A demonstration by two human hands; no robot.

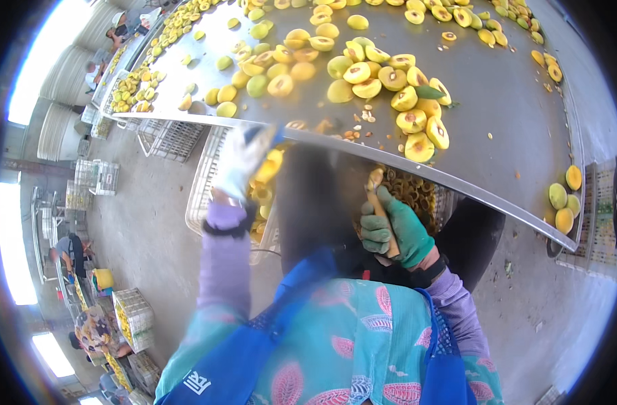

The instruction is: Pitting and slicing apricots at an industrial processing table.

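Observation:
My left hand (245, 159), in a white and blue glove and blurred, is at the metal table's near edge (207, 120), above a white crate (205, 182) of yellow fruit. Cut yellow fruit (269, 164) shows right beside its fingers; whether they grip it I cannot tell. In a green glove, my right hand (389, 228) is closed around the wooden handle of a small tool (381, 212), its head pointing up below the table edge. Behind it stands a container of brown fruit pits (412, 195). Halved yellow fruit (412, 121) with a green leaf (429, 92) lies on the table.
More fruit (565, 202) lies by the table's right corner, and small loose kernels (366, 115) near its front edge. Plastic crates (174, 139) stand on the floor at left, others (591, 243) at right. Several people work at far tables on the left, one in dark clothing (75, 255).

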